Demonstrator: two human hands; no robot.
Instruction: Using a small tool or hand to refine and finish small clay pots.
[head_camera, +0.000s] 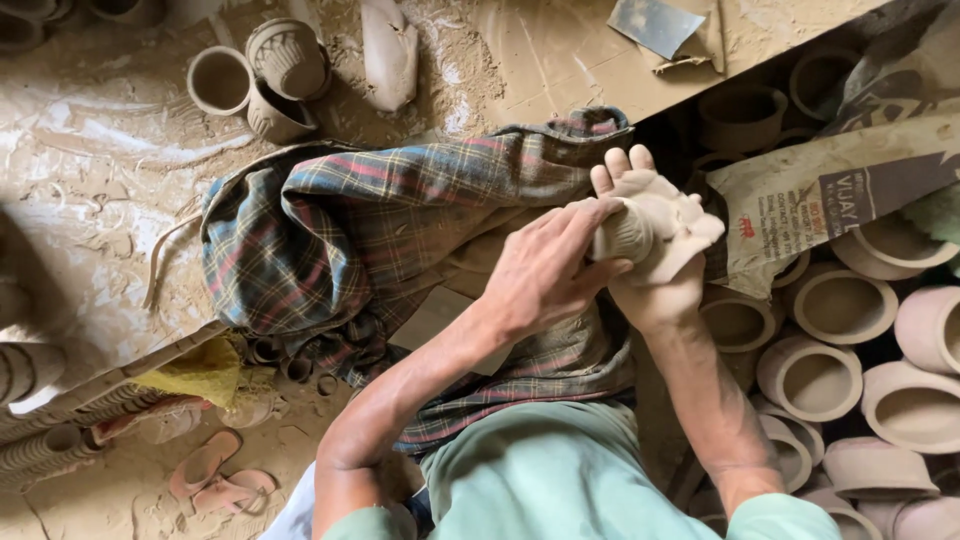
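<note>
Dusty clay-smeared floor (90, 170) in daylight, a plaid cloth (330, 230), pink sandals (215, 478), rows of clay pots (840, 340) at right.

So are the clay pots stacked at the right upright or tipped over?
Mostly upright: the clay pots show round open mouths facing the camera, and their insides look empty.

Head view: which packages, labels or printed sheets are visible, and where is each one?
Printed sack: right of the hands, lying over clay pots; crumpled, beige with a dark band and small red mark.
Grey sheet: top edge, on the dusty board; flat, no print readable.
</note>
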